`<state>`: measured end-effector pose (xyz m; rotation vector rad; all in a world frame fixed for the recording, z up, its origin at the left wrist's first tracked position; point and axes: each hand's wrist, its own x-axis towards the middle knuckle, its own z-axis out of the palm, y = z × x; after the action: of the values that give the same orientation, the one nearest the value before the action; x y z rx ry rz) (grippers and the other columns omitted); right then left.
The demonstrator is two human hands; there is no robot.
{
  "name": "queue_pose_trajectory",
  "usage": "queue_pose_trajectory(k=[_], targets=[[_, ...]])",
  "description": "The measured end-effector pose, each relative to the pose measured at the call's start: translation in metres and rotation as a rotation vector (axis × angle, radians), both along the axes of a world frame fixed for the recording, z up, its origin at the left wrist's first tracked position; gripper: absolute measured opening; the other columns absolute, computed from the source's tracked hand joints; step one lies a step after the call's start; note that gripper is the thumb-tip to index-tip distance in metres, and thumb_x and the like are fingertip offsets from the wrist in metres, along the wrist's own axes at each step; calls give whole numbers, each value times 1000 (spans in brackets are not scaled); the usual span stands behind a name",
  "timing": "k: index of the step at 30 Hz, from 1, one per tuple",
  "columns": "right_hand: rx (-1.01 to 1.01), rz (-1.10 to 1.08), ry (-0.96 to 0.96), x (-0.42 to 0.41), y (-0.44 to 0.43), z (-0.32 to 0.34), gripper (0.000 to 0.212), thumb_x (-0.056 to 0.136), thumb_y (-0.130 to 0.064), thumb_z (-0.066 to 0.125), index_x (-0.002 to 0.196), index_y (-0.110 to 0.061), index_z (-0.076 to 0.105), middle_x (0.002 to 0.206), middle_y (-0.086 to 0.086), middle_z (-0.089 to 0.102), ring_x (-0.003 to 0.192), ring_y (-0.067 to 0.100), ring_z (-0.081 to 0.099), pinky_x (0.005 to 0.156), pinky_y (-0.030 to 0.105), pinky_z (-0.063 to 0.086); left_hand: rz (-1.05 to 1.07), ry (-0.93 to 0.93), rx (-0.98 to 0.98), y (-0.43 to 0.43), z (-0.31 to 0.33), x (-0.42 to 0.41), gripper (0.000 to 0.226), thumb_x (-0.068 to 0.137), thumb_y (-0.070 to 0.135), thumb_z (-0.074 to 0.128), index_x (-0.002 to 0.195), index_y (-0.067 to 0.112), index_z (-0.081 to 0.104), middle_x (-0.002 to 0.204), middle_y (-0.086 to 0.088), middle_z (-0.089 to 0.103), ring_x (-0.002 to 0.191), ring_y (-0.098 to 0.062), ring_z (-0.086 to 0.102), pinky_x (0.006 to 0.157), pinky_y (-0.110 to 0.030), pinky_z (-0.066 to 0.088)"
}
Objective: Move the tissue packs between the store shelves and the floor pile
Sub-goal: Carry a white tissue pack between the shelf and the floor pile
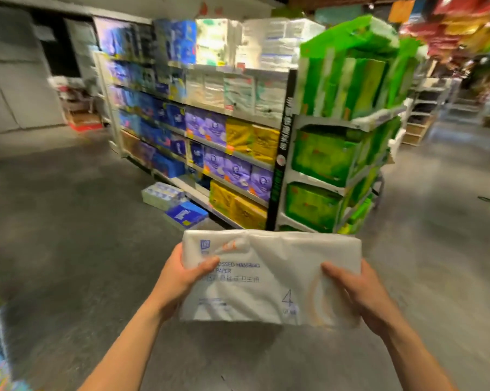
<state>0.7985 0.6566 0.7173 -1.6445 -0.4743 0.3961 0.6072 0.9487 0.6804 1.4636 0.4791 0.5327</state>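
1. Head view, starting far left: the left grip [181,277] has hold of the near-left end of the white tissue pack [269,280], with the thumb laid across the top face and the fingers tucked out of sight beneath.
2. Ahead of that grip, down on the grey floor [69,221], a pale pack [162,194] lies with a blue pack [186,214] just beside it, both at the foot of the shelves [210,105].
3. Beyond those two, the shelves run off loaded with blue, purple, yellow and white packs, all blurred.
4. Dead centre, the white tissue pack is carried flat in the air between the two grips, well apart from the shelves, with a big "4" printed nearer the right grip [359,294].
5. Ahead of the right grip, green packs [320,156] fill the end rack [337,122].
6. Over on the right, the right grip holds the pack's right end, thumb on top, fingers wrapped round the edge.
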Motion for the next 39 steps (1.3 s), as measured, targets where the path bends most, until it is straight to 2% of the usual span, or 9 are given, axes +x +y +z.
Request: queue_pose_trajectory(k=[10,14,18,21,24,29,33,36,39], targets=[[42,26,-49,181,290,38,61,65,-49,91,109,-14,69,96,7,78,81,25,76,68,42,62,284,97,139,286,53,154,97,51,52,97,125,6,54,114,-11,70,93,-22,75,74,-42,63],[61,104,-104,260,389,48,22,84,-28,79,103,-19,74,94,7,79,81,27,76,71,46,63,368,85,185,359,72,231,83,55,47,96,116,10,52,108,-6,68,89,-20,73,68,-37,60],[112,111,-162,357,492,73,38,78,-41,79,111,-25,69,95,-1,78,77,17,76,59,30,59,435,36,219,439,107,318,59,67,36,88,108,19,49,102,-1,68,85,-17,71,61,-29,55],[113,93,-212,425,566,114,35,81,-41,79,110,-28,67,93,-4,77,74,14,75,60,32,59,484,-25,228,504,144,377,60,62,41,88,107,23,53,101,0,72,82,-16,74,63,-33,58],[109,72,-294,483,638,157,25,83,-38,79,98,-20,71,83,-1,78,69,21,75,66,41,61,460,-97,229,569,183,430,56,63,36,88,108,29,54,92,4,77,77,-11,75,60,-30,59],[175,44,-372,559,744,208,37,71,-39,81,93,-10,74,78,3,78,63,16,72,54,32,56,380,-184,286,675,224,510,63,64,43,91,115,28,57,99,5,77,84,-18,76,67,-38,62],[204,-11,-461,614,823,229,28,77,-32,83,94,-12,75,83,2,79,70,15,74,57,30,57,315,-196,383,775,242,576,53,69,43,80,116,29,60,98,7,77,82,-14,76,67,-33,60],[206,-71,-534,654,878,243,37,70,-40,83,96,-15,75,86,-2,79,76,16,76,62,31,59,300,-266,455,849,258,633,46,71,38,82,112,29,64,92,17,76,78,-3,73,57,-15,55],[195,-152,-566,691,926,266,43,67,-47,81,99,-20,74,88,-6,79,80,15,76,68,35,61,242,-284,487,918,285,693,55,62,48,87,110,28,67,94,13,77,83,-9,75,63,-22,59]])
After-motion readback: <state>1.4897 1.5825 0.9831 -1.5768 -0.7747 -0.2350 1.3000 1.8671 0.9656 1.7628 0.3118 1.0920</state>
